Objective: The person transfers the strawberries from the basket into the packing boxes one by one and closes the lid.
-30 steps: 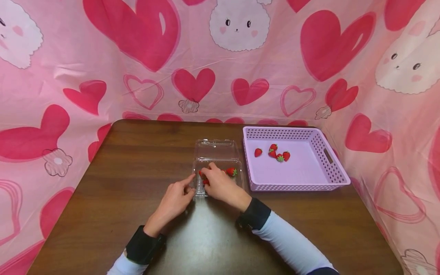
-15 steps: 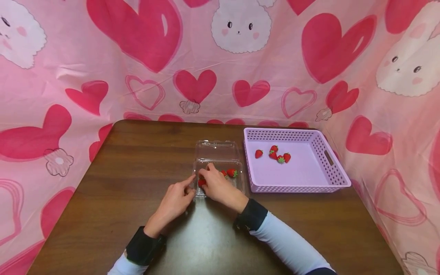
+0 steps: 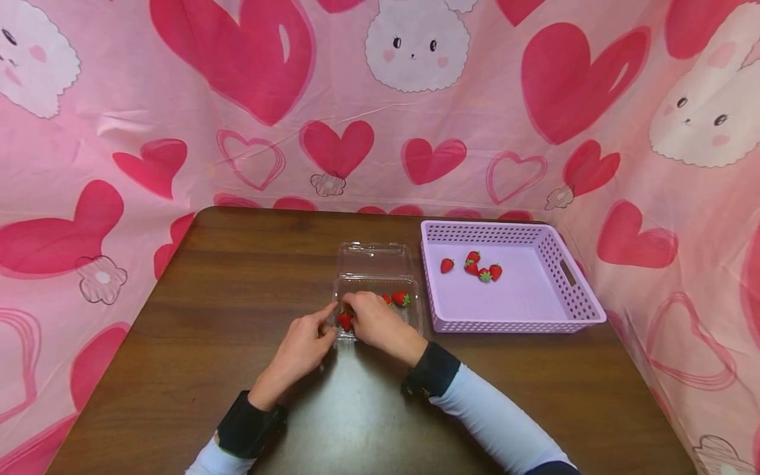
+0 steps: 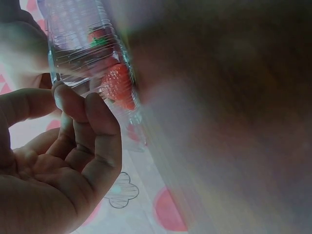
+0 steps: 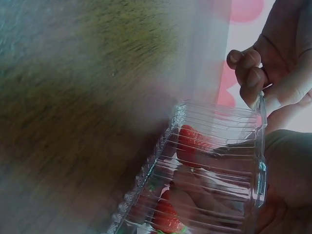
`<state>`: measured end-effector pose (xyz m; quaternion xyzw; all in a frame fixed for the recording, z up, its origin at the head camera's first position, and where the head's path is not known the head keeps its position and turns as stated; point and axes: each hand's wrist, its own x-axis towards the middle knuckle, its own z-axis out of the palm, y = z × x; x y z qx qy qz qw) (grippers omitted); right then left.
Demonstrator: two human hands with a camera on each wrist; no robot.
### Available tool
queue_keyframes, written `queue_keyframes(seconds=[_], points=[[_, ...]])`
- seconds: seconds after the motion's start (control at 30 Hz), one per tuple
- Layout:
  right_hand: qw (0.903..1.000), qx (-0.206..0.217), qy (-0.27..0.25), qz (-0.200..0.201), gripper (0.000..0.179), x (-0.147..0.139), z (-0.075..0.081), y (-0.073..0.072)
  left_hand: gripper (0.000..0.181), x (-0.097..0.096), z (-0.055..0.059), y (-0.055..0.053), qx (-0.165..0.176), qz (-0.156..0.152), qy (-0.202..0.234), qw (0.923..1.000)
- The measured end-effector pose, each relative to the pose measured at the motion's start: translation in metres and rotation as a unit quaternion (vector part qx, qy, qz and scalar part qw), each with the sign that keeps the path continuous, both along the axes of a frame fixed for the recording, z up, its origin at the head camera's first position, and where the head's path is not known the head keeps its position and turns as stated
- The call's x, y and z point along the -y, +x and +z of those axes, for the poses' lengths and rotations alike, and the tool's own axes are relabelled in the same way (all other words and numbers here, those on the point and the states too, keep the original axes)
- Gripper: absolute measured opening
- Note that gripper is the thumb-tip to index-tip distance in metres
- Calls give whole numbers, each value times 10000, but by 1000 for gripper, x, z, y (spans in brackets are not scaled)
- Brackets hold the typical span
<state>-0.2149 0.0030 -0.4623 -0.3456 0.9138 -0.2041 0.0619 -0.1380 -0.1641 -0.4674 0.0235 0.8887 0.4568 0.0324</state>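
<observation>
Left hand [image 3: 303,346] has the rim of a clear, ribbed plastic clamshell box [image 3: 386,280] pinched between thumb and forefinger. Right hand [image 3: 380,320] is down inside it, fingers bent, can't tell if they've got anything. Red strawberries with green leaves [image 3: 401,299] sit in there around 8 and 2 o'clock, five more in the lilac perforated plastic basket [image 3: 525,293] at the box's 2 o'clock.

Right of the container [image 3: 386,280] — basket [image 3: 510,297] with 5 strawberries [image 3: 471,268]
</observation>
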Motion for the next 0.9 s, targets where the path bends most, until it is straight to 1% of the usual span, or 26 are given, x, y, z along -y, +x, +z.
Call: queue_keyframes(seconds=[0.2, 0.4, 0.6, 0.77, 0.9], points=[[9998, -99, 124, -123, 18, 1, 1, -1, 57, 0, 0, 0, -3, -14, 18, 10000], [9997, 41, 149, -171, 25, 0, 0, -1, 56, 0, 0, 0, -14, -32, 64, 10000], [9990, 6, 265, -357, 29, -1, 0, -1, 56, -1, 1, 0, -83, -15, 25, 10000], [9989, -103, 310, -346, 25, -2, 2, -1, 56, -1, 0, 0, -248, -41, -83, 9996], [9993, -138, 157, -295, 18, -5, 4, -2, 56, -1, 1, 0, -199, -24, -104, 9997]])
